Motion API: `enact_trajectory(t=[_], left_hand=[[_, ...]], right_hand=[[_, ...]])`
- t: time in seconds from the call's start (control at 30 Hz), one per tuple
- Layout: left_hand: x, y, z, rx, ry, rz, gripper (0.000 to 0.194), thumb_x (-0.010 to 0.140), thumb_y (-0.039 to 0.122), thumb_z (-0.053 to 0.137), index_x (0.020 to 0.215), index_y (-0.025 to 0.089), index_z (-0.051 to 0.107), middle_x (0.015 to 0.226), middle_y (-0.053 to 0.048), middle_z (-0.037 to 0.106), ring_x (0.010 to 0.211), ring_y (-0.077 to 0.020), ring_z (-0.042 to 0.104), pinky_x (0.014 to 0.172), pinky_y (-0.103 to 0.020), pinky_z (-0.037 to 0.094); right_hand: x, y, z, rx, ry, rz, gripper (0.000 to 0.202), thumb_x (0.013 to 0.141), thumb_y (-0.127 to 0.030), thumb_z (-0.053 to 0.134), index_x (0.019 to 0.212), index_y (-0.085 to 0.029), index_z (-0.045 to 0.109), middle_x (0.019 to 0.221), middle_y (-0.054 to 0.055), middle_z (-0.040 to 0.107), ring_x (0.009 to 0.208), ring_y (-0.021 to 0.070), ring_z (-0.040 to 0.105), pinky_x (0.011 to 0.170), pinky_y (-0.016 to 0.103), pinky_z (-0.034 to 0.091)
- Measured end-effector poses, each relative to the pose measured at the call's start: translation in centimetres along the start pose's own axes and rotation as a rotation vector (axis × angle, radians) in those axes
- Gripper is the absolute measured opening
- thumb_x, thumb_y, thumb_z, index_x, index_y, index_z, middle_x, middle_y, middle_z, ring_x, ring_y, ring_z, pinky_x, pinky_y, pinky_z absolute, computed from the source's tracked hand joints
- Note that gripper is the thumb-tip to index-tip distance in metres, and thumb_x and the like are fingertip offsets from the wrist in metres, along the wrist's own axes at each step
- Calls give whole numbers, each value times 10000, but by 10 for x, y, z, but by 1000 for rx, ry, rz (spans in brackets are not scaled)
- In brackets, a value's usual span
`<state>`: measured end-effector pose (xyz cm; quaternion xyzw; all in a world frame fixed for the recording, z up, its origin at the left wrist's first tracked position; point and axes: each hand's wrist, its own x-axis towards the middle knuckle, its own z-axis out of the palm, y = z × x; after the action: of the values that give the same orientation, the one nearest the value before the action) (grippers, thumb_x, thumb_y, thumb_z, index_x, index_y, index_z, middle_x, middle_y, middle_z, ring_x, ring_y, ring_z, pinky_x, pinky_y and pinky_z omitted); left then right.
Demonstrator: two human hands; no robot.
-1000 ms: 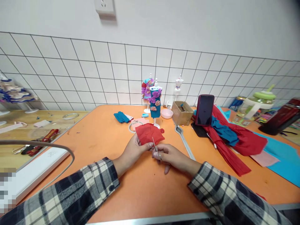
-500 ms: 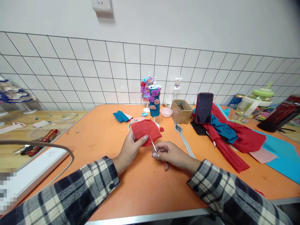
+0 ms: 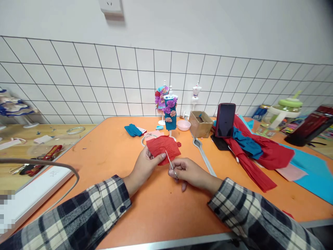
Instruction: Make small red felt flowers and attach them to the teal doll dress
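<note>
My left hand [image 3: 145, 164] pinches a piece of red crepe paper [image 3: 166, 144] near its lower left edge, thumb on top. In my right hand [image 3: 188, 172] is a small pair of scissors [image 3: 170, 161], fingers closed around the handles. The blades point up and left and lie against the paper's lower edge; how far they are parted I cannot tell. Just beyond the paper stands a small dress form [image 3: 171, 111] in a blue wrap with purple and pink paper flowers. A small red paper flower [image 3: 178, 144] rests at the paper's right edge.
Behind are a second decorated dress form [image 3: 160, 99], a bare white one [image 3: 197, 92], a pink bowl [image 3: 183, 125] and a cardboard box [image 3: 201, 125]. A phone [image 3: 225, 119] stands to the right by red crepe paper [image 3: 275, 154]. A white power strip [image 3: 39, 198] and cable lie left.
The red paper has tilted and dipped slightly in my left hand. The scissors stay at its lower edge, and the whole view has shifted a little.
</note>
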<state>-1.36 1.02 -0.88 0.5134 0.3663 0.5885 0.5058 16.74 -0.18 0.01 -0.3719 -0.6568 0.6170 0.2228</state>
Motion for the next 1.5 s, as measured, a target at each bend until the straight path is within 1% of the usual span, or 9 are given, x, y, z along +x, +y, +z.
enact_trajectory(t=[0.23, 0.47, 0.63, 0.7, 0.83, 1.03, 1.23, 1.4, 1.5], left_hand=[[-1, 1, 2, 4, 17, 30, 504, 682, 283, 816, 1106, 167, 571, 1156, -98, 685, 1089, -275, 626, 924, -370, 501], [0, -2, 0, -19, 25, 4, 517, 677, 276, 824, 1112, 167, 566, 1120, -94, 699, 1064, -272, 643, 909, -369, 512], [0, -2, 0, -36, -21, 5, 560, 674, 275, 829, 1149, 184, 548, 1185, -97, 682, 1113, -275, 625, 929, -366, 504], [0, -2, 1, -33, -32, 6, 565, 673, 269, 830, 1154, 186, 545, 1197, -99, 678, 1126, -278, 619, 933, -365, 503], [0, -1, 2, -20, -28, 21, 534, 679, 286, 827, 1130, 190, 558, 1185, -94, 686, 1105, -276, 631, 926, -366, 507], [-1, -1, 2, -35, -45, 13, 559, 676, 280, 827, 1151, 196, 546, 1187, -93, 684, 1112, -276, 627, 935, -375, 501], [-1, -2, 1, -59, -56, -8, 555, 678, 265, 827, 1152, 189, 549, 1190, -94, 682, 1103, -276, 629, 928, -367, 503], [2, -3, -5, -91, -129, -28, 460, 747, 332, 770, 1139, 167, 594, 1212, -113, 674, 1108, -283, 623, 920, -363, 498], [3, -4, -7, -81, -69, -19, 447, 729, 329, 784, 1103, 160, 607, 1145, -107, 701, 1055, -276, 643, 891, -362, 507]], right_hand=[[-2, -3, 1, 48, -40, 3, 394, 751, -541, 636, 812, -164, 541, 685, -7, 477, 651, 121, 502, 384, 169, 502], [1, 1, 0, 3, 10, 26, 400, 716, -527, 685, 754, -165, 521, 596, -40, 475, 497, 73, 462, 381, 176, 489], [-1, -3, 1, 35, -22, 19, 422, 727, -562, 661, 791, -162, 541, 669, -7, 498, 617, 113, 507, 379, 168, 492], [-1, -2, 0, 29, -24, 1, 423, 737, -568, 652, 779, -165, 530, 675, -9, 485, 619, 111, 497, 371, 163, 484], [1, 2, -1, 2, -2, -28, 396, 765, -544, 639, 770, -168, 517, 648, -24, 470, 548, 88, 455, 361, 165, 470], [0, 0, 1, 23, -1, -20, 401, 755, -558, 637, 798, -171, 537, 699, -12, 453, 648, 115, 486, 376, 157, 483], [2, 2, 2, -28, 62, -14, 360, 758, -507, 655, 789, -168, 540, 650, -31, 455, 538, 80, 446, 343, 139, 427], [2, 3, 1, -66, 75, -3, 318, 778, -473, 639, 771, -172, 538, 608, -47, 435, 494, 69, 426, 343, 144, 418], [1, 2, 1, -83, 74, 15, 293, 781, -451, 636, 778, -173, 543, 618, -39, 456, 507, 77, 437, 340, 143, 412]])
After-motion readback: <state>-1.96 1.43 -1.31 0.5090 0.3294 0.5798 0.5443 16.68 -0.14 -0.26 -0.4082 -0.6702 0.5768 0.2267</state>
